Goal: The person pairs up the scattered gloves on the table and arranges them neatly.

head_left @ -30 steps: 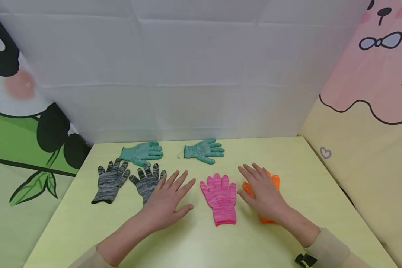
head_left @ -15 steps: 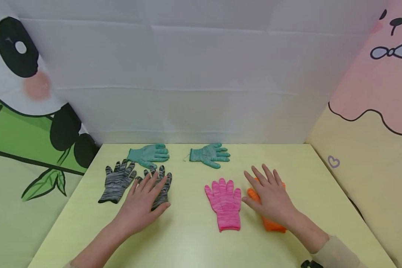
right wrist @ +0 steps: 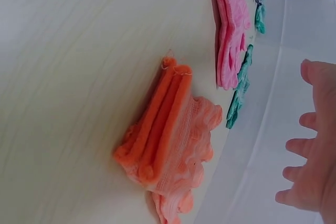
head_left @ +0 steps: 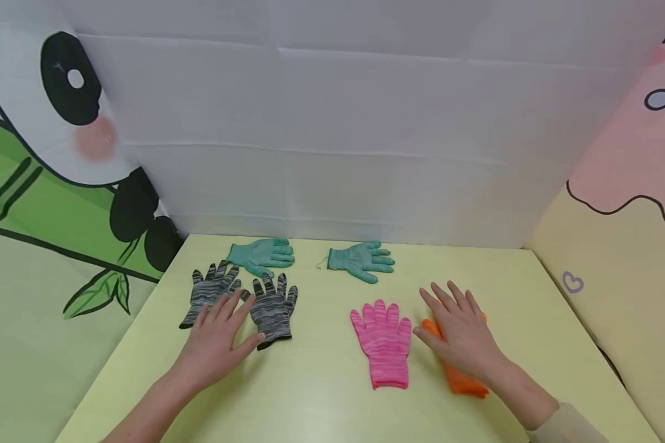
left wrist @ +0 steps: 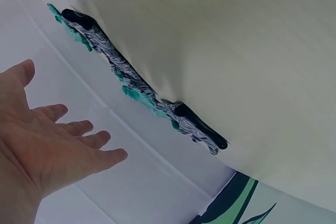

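Note:
My left hand (head_left: 213, 344) hovers with spread fingers in front of two grey-black striped gloves; its fingers partly cover the left striped glove (head_left: 207, 292) in the head view. Just right of that hand lies the other striped glove (head_left: 271, 311). In the left wrist view the palm of the left hand (left wrist: 58, 140) is apart from the gloves. My right hand (head_left: 460, 332), fingers straight, hangs over an orange glove (head_left: 465, 381) and hides much of it. The right wrist view shows space between the orange glove (right wrist: 168, 129) and the hand. A pink glove (head_left: 385, 347) lies between my hands.
Two teal gloves, a left one (head_left: 263, 253) and a right one (head_left: 362, 259), lie along the back of the pale yellow table (head_left: 321, 406). Behind them rises a white cloth wall (head_left: 332, 141). Printed panels stand at both sides.
My left hand has moved left, away from the right striped glove and toward the left one. The right hand stays over the orange glove. The head view has shifted, sliding the scene rightward.

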### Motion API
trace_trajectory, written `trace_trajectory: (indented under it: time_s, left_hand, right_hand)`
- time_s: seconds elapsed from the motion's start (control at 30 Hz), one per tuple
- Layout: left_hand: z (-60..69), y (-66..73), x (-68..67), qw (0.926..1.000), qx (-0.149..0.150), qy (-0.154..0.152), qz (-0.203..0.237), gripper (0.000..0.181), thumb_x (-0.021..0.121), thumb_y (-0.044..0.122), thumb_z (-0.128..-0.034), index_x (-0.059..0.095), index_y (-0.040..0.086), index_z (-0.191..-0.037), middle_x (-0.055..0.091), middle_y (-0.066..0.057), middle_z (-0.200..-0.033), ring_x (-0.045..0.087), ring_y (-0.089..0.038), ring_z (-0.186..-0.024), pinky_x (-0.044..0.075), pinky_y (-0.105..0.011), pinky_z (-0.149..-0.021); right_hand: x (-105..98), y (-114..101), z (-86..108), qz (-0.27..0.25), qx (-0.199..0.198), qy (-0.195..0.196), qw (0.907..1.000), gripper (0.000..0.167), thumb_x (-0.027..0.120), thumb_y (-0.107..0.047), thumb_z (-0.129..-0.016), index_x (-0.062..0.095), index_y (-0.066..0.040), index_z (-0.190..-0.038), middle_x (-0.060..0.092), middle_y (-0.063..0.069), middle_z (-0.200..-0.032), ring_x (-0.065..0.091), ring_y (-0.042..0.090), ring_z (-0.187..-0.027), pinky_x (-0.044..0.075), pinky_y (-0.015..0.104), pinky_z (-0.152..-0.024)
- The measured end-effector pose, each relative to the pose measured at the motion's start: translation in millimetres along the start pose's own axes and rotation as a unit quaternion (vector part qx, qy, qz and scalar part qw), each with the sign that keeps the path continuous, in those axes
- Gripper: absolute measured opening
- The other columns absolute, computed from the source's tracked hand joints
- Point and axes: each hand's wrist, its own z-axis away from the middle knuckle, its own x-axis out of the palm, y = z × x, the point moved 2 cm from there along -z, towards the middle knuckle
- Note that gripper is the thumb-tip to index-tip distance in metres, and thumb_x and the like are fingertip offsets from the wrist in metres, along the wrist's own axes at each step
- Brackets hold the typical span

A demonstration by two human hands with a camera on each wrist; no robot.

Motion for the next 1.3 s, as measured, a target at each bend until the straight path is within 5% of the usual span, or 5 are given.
trace_trajectory:
  time_s: [0.37, 0.7, 1.3]
  left_hand:
    - [9.9, -5.5, -1.7, 0.9999, -0.005, 0.013, -0.010, 0.075, 0.064, 0.051, -0.0986, 0.040, 0.013, -0.159, 0.026, -0.022, -0.165, 0.022, -0.050, -0.148, 0.014, -0.073, -0.114]
    - [11.7, -18.0, -4.8, 0.9995, -0.009, 0.021, -0.022, 0.070, 0.068, 0.044, -0.0975, 0.046, 0.010, -0.154, 0.032, -0.024, -0.161, 0.027, -0.053, -0.145, 0.018, -0.076, -0.110]
    - [11.7, -68.4, -14.9, 0.9986, -0.050, 0.013, -0.001, 0.074, 0.063, 0.047, -0.0997, 0.043, 0.000, -0.153, 0.033, -0.036, -0.155, 0.029, -0.061, -0.139, 0.020, -0.081, -0.106]
  right_hand:
    - [-6.1, -14.3, -18.4, -0.076, 0.000, 0.022, 0.9969, 0.066, 0.071, -0.040, -0.096, 0.049, -0.014, -0.153, 0.048, 0.012, -0.154, 0.028, 0.040, -0.148, 0.018, 0.064, -0.118]
    - [-4.1, -60.1, -59.3, -0.135, -0.035, 0.004, 0.9902, 0.042, 0.071, -0.033, -0.097, 0.068, -0.015, -0.134, 0.063, 0.005, -0.138, 0.041, 0.036, -0.141, 0.030, 0.063, -0.114]
    - [40.2, -136.9, -123.8, -0.148, -0.051, -0.132, 0.9789, 0.032, 0.066, -0.035, -0.100, 0.075, -0.015, -0.123, 0.072, -0.001, -0.122, 0.060, 0.027, -0.121, 0.050, 0.045, -0.098]
